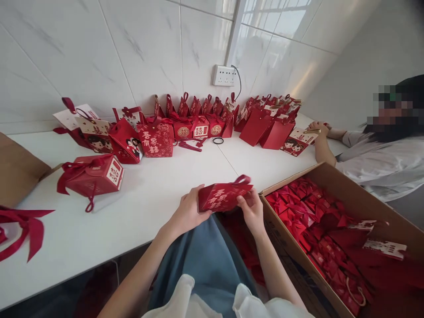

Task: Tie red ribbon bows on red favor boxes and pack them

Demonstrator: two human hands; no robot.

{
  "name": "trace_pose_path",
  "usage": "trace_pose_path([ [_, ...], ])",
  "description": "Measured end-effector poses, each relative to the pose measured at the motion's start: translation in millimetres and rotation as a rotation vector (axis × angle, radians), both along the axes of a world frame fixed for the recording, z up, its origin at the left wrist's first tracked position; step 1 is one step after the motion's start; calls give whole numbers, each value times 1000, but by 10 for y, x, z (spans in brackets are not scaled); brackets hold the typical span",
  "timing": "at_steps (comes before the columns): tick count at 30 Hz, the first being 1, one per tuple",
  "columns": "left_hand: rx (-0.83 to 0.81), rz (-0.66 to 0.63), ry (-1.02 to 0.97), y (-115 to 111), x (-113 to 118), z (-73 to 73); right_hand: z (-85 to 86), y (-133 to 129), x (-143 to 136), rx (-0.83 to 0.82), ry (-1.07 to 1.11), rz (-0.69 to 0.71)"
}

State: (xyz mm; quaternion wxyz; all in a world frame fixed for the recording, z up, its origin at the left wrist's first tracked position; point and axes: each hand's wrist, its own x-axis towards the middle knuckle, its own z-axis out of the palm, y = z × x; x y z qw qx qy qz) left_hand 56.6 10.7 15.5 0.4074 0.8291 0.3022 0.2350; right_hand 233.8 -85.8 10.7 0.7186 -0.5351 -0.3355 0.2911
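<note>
1. At the left edge, a dark red ribbon (33, 229) is seen on the white counter (145, 190), below a brown cardboard flap (20, 174).
2. Left of centre, a ribboned red box (102, 179) is laid on its side.
3. Across the upper middle, red gift boxes (157, 141) are lined up near the tiled wall (149, 48).
4. At the centre, just below the middle, a red gift bag (215, 198) is held tilted above the counter's front edge; its left end is clasped by the left hand (190, 207), its right end pinched in the right hand's (252, 211) grip.
5. At lower right, an open carton (276, 234) is filled with red packages (308, 212).
6. At the right edge, a co-worker's hands (319, 127) are rested on the counter.
</note>
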Motion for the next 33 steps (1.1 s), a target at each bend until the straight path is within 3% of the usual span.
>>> trace_pose_path([
  [3,-34,58,-178,-90,84,184,52,26,58,85,279,-14],
  [7,112,95,-397,-203,198,389,100,84,90,92,463,77],
  [13,324,113,-545,-270,346,431,155,149,173,64,446,174],
  [15,231,160,-586,-239,389,447,157,118,232,57,420,143],
  [18,-199,248,-545,-121,484,502,140,-5,317,-6,347,5],
  [21,-677,147,-430,0,629,542,140,-166,371,-61,288,-145],
  [23,-828,66,-428,24,737,552,167,-238,400,-61,299,-180],
  [28,-753,-53,-622,-105,925,628,244,-240,507,-93,480,-29],
  [31,-743,-170,-638,-174,981,703,223,-224,536,-77,529,93],
  [33,-722,-164,-648,-188,1016,737,192,-231,527,-82,545,136],
])
